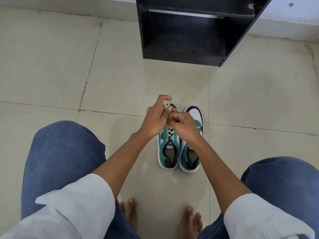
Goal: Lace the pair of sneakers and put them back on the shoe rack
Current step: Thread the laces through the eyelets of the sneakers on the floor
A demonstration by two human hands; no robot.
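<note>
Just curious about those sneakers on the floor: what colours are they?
Teal green with white panels and soles and dark trim, seen in the head view on the sneakers.

- Left hand (156,118): reaches forward with the forearm bare, forefinger arched up, the other fingers curled in.
- Right hand (183,125): closed in a loose fist, thumb and fingertips pinched together, touching the left hand.
- Both sleeves are pushed back to the elbows.
</note>
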